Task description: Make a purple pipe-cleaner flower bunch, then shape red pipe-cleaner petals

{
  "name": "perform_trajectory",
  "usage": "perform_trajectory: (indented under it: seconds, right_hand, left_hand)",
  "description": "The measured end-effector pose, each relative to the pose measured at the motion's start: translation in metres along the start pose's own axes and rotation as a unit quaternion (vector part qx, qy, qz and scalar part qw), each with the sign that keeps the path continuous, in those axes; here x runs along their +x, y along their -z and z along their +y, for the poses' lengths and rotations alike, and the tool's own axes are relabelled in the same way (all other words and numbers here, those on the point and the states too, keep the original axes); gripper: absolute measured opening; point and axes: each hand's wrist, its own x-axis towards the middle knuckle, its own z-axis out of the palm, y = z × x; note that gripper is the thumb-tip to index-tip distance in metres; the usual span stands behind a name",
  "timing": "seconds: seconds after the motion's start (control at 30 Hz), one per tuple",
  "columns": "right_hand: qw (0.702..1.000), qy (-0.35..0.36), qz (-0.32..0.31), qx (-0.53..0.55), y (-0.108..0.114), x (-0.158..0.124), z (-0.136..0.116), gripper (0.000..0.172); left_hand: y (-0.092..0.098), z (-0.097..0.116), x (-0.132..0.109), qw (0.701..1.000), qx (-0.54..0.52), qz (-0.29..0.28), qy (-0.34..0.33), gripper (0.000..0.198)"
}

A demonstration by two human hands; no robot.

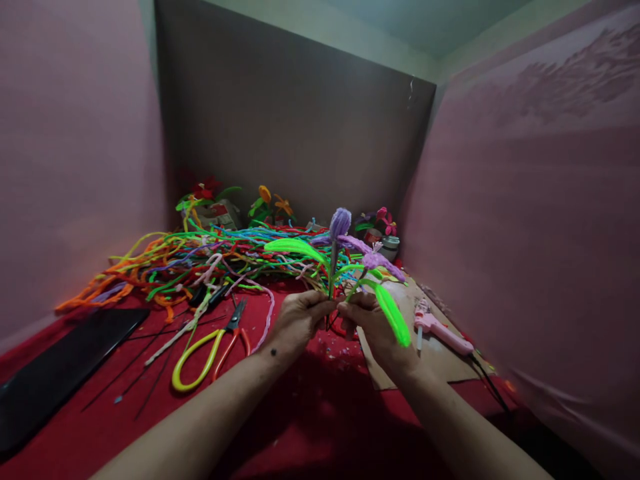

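Note:
In the head view, my left hand (300, 320) pinches the lower stem of a pipe-cleaner flower with an upright purple bud (341, 225). A bright green leaf (295, 249) reaches out to the left from it. Right beside it, the fingers of my right hand (373, 323) are closed on the stem base of a purple open pipe-cleaner flower (383, 260). Another green leaf (393, 313) droops over the back of that hand. The two hands almost touch, and the stem ends are partly hidden by fingers.
A heap of coloured pipe cleaners (240, 253) spreads across the back. Yellow-and-red-handled pliers (200, 360) and a black tray-like slab (65, 367) lie left. A pink glue gun (445, 331) rests on cardboard (380, 373) at right. Finished flowers (275, 201) stand behind.

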Motion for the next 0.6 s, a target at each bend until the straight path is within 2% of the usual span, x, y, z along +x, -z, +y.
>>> perform_trajectory:
  seconds: [0.23,0.43,0.6]
  right_hand:
    - [0.999,-0.036,0.015,-0.007,-0.002,0.0,-0.013,0.02]
    - [0.998,-0.003,0.063,0.005,-0.001,0.0,-0.011,0.023]
    - [0.998,-0.047,0.034,-0.024,-0.003,-0.009,-0.009,0.024]
  left_hand:
    - [0.002,0.0,0.0,1.0,0.016,-0.019,-0.001,0.026]
    - [0.002,0.004,-0.001,1.0,0.017,0.005,0.014,0.023]
    - [0.0,0.008,-0.001,1.0,-0.001,0.021,0.003,0.021]
